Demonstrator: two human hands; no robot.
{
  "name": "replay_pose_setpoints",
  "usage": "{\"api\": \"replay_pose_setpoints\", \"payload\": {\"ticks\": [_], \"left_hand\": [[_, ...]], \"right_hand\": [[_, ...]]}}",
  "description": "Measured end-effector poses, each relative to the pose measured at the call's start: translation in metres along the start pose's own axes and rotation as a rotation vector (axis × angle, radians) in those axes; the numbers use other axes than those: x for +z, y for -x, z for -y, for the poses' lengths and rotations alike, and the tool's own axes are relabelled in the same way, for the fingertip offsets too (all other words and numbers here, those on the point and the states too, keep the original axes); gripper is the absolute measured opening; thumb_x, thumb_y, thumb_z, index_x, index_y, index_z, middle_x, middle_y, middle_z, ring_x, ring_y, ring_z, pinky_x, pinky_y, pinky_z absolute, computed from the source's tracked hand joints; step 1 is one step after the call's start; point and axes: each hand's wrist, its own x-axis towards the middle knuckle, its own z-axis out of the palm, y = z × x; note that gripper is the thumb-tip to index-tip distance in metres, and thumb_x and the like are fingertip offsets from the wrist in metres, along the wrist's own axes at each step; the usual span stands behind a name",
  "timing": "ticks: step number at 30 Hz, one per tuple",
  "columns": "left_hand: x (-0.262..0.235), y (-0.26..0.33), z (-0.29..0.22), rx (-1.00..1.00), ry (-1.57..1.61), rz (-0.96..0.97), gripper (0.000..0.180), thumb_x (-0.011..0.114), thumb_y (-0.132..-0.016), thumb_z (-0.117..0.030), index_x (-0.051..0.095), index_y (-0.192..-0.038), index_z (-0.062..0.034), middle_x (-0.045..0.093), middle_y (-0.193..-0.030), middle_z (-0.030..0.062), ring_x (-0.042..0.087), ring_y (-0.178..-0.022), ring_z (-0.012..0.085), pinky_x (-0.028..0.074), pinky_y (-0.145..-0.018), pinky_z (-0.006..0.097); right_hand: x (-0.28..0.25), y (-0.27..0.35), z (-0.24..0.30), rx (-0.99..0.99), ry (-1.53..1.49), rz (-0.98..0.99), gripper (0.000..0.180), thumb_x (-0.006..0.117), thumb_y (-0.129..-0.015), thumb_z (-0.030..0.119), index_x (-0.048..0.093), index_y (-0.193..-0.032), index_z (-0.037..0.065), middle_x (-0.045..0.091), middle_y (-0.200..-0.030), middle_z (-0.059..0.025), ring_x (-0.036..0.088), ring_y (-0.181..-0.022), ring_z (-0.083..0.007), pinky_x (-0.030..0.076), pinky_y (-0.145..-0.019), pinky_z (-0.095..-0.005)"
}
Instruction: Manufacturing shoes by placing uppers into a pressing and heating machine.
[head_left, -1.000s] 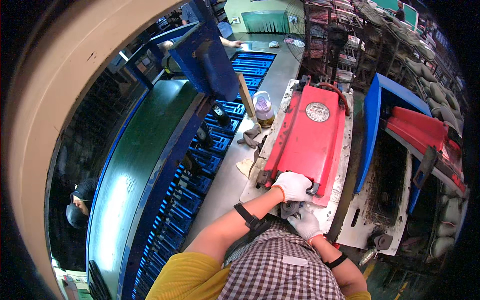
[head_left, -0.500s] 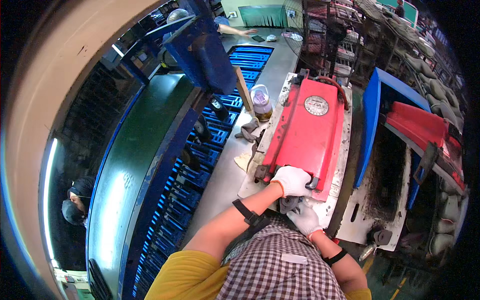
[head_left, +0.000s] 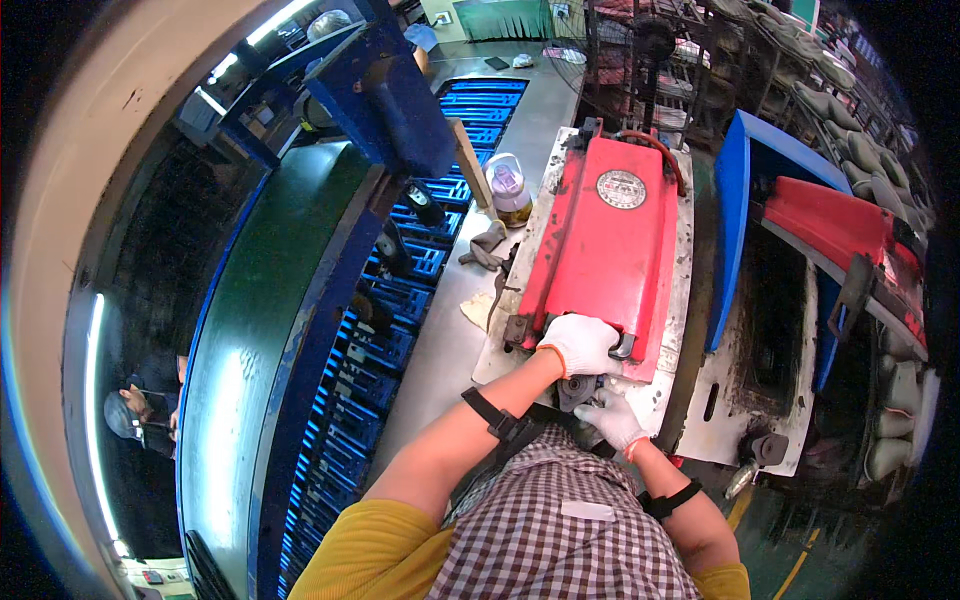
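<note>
A long red machine cover (head_left: 607, 240) with a round metal plate lies closed in front of me on a pale, worn base plate (head_left: 545, 230). My left hand (head_left: 580, 345), in a white knit glove, is wrapped round the black handle (head_left: 622, 347) at the cover's near end. Just below it sits a dark, round metal knob (head_left: 577, 390), close to my body. My right hand (head_left: 612, 418), also gloved in white, is at the right side of that knob, its fingers curled together. Whatever they grip there is too small to make out.
Left of the cover stand a lidded bottle (head_left: 510, 190) and a dark crumpled glove (head_left: 485, 245). A blue roller conveyor (head_left: 400, 330) and a green belt (head_left: 270, 270) run beyond. To the right, another red cover (head_left: 830, 220) stands raised beside a blue panel (head_left: 735, 230). Co-workers are partly visible.
My right hand has shifted slightly right, showing more of the round knob. My left hand stays on the handle. The co-worker's outstretched arm at the back has drawn in. The view has shifted a little.
</note>
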Motion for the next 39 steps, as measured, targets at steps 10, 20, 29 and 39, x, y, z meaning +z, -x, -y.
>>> {"api": "replay_pose_setpoints", "payload": {"ticks": [10, 20, 29, 39], "left_hand": [[0.003, -0.002, 0.002, 0.021, -0.009, -0.014, 0.059, 0.067, -0.079, -0.066, 0.077, -0.098, -0.0112, 0.075, -0.094, 0.0184, 0.075, -0.09, 0.0367, 0.058, -0.08, 0.05], [-0.004, -0.001, 0.002, 0.01, 0.01, 0.016, 0.062, 0.066, -0.079, -0.068, 0.078, -0.098, -0.0104, 0.076, -0.094, 0.0177, 0.075, -0.089, 0.0357, 0.058, -0.081, 0.049], [-0.001, 0.004, 0.001, 0.014, 0.052, -0.006, 0.059, 0.067, -0.076, -0.064, 0.078, -0.096, -0.009, 0.076, -0.094, 0.0187, 0.075, -0.089, 0.0363, 0.058, -0.081, 0.048], [0.0, -0.002, 0.003, 0.079, 0.01, -0.024, 0.064, 0.063, -0.081, -0.07, 0.078, -0.094, -0.0103, 0.075, -0.094, 0.0183, 0.074, -0.09, 0.0363, 0.058, -0.081, 0.049]], "right_hand": [[0.0, -0.008, -0.018, 0.184, -0.316, 0.04, 0.031, 0.079, -0.092, 0.026, 0.062, -0.11, 0.007, 0.066, -0.082, -0.004, 0.065, -0.066, -0.0166, 0.055, -0.058, -0.0324], [0.001, 0.006, 0.004, 0.09, -0.191, 0.023, 0.029, 0.077, -0.092, 0.029, 0.063, -0.103, 0.006, 0.064, -0.075, -0.0023, 0.059, -0.059, -0.0117, 0.046, -0.052, -0.0262], [0.004, 0.003, -0.008, 0.062, -0.164, -0.031, 0.02, 0.073, -0.093, 0.016, 0.064, -0.105, 0.003, 0.062, -0.083, 0.0002, 0.058, -0.068, -0.0097, 0.05, -0.06, -0.0265], [0.015, 0.008, -0.005, -0.087, -0.217, -0.259, 0.026, 0.083, -0.085, 0.021, 0.065, -0.091, 0.004, 0.062, -0.069, 0.0006, 0.052, -0.057, -0.0086, 0.041, -0.053, -0.0264]]}}
